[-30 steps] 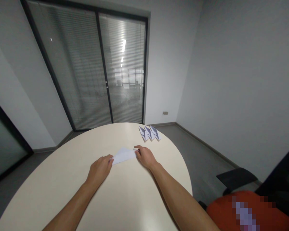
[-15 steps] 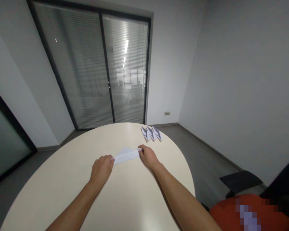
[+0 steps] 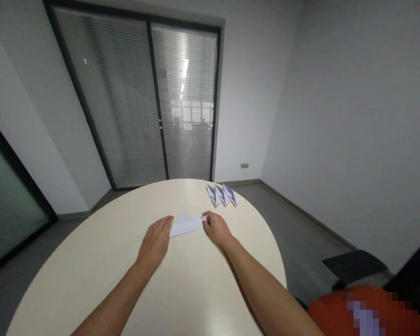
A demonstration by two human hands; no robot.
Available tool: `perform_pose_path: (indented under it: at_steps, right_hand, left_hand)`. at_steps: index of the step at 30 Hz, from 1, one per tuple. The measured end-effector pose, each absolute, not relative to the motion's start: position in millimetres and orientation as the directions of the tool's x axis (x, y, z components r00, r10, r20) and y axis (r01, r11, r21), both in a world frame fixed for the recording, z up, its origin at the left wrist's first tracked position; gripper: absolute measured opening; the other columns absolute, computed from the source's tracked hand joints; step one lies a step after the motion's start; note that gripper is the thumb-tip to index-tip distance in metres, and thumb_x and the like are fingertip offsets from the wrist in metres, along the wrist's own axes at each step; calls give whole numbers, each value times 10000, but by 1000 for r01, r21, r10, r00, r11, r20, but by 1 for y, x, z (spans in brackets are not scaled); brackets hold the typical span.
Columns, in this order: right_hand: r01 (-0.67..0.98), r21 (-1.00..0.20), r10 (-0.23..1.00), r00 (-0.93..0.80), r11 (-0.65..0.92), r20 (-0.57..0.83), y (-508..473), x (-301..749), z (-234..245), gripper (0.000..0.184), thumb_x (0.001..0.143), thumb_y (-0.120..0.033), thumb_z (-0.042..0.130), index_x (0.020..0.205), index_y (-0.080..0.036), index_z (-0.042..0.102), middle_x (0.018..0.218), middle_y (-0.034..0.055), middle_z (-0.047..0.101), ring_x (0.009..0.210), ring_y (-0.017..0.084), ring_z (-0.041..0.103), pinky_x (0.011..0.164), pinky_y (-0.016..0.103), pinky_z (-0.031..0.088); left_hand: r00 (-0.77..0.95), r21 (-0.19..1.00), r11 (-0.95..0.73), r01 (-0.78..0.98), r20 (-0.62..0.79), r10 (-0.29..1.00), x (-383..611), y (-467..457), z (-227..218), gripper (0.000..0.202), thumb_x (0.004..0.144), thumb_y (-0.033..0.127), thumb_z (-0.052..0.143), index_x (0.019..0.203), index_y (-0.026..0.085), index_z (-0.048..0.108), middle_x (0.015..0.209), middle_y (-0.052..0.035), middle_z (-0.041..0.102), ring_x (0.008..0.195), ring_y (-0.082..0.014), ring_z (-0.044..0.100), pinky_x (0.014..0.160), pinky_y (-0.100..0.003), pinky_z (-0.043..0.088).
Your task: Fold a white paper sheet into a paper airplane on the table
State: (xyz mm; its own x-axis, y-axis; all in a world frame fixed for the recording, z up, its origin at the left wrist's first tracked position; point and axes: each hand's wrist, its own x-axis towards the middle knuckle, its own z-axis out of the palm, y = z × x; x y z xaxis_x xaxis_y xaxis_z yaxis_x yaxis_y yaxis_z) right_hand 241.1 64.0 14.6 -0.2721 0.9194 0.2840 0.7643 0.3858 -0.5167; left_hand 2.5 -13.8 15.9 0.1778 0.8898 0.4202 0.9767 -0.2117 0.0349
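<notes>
A folded white sheet of paper lies on a cream round table, between my two hands. My left hand rests flat on the table with its fingers stretched out, the fingertips on the paper's left end. My right hand has its fingers curled and pressed down on the paper's right end. Both forearms reach in from the bottom of the view.
Three small folded paper pieces lie side by side near the table's far right edge. Behind the table stand glass doors with blinds. A dark chair and an orange surface are at the lower right.
My left hand has slid to the right along the paper and now lies flatter over its left end. The paper looks shorter and more folded. The right hand has hardly moved.
</notes>
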Motion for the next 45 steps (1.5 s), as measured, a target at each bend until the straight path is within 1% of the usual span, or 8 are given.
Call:
perform_pose_path:
  at_steps: [7, 12, 16, 19, 26, 34, 40, 45]
  right_hand:
    - [761, -517, 917, -284, 393, 279, 63, 242, 19, 337, 924, -193, 525, 1238, -148, 639, 1058, 94, 709, 960, 193, 648, 902, 275, 450]
    - [824, -389, 897, -294, 412, 329, 59, 239, 25, 399, 894, -91, 493, 1247, -168, 663, 1227, 134, 632, 1136, 226, 583, 1002, 316, 419]
    - [727, -289, 765, -490, 623, 417, 36, 216, 26, 388, 973, -247, 464, 1320, -166, 617, 1423, 137, 531, 1327, 260, 454, 1134, 394, 316]
    - [615, -336, 700, -647, 713, 303, 21, 198, 20, 518, 1041, -389, 334, 1460, -119, 473, 1502, 162, 460, 1397, 256, 404, 1169, 412, 285]
    - [744, -360, 810, -582, 564, 66, 34, 217, 14, 718, 1022, -530, 302, 1554, -50, 279, 1603, 195, 223, 1505, 307, 175, 1214, 487, 163]
    - [772, -326, 834, -540, 546, 118, 35, 227, 23, 636, 1002, -460, 397, 1495, -58, 401, 1558, 217, 338, 1472, 322, 279, 1176, 482, 250]
    - [785, -224, 815, -536, 577, 219, 28, 219, 35, 427, 946, -415, 508, 1198, -107, 662, 1296, 186, 631, 1276, 297, 516, 1068, 401, 393]
    - [673, -256, 720, -655, 694, 232, 28, 225, 46, 315, 941, -409, 530, 881, -175, 731, 1079, 117, 712, 1144, 244, 577, 993, 324, 423]
  left_hand:
    - [302, 209, -318, 925, 105, 947, 22, -22, 5, 592, 1022, 503, 282, 1524, 203, 378, 1620, -76, 250, 1511, -260, 211, 1233, -484, 202]
    - [299, 180, -301, 936, 38, 953, 25, -27, 13, 626, 1006, 539, 310, 1546, 222, 334, 1635, -72, 171, 1525, -276, 131, 1238, -503, 162]
    - [297, 148, -299, 943, 35, 954, 27, -27, 13, 601, 1006, 489, 312, 1544, 222, 338, 1636, -63, 176, 1527, -273, 123, 1237, -522, 144]
    - [296, 133, -298, 945, 33, 955, 27, -26, 11, 590, 1003, 399, 296, 1562, 213, 289, 1638, -48, 181, 1528, -266, 122, 1236, -525, 144]
    - [231, 115, -227, 967, -25, 973, 20, -23, 8, 675, 1009, 478, 229, 1565, 96, 251, 1630, -146, 112, 1525, -293, 87, 1228, -514, 164]
    - [-32, -39, 36, 999, 89, 996, 19, -29, 1, 756, 993, 505, 260, 1470, -72, 365, 1551, -294, 283, 1475, -388, 259, 1196, -523, 217]
    - [181, 68, -193, 979, 148, 972, 34, -38, 9, 598, 1021, 446, 237, 1526, 157, 374, 1607, -109, 280, 1496, -285, 257, 1211, -489, 228]
    - [121, 71, -129, 989, 107, 987, 38, -38, 7, 596, 1016, 510, 251, 1513, 218, 404, 1608, -94, 287, 1491, -351, 242, 1178, -589, 221]
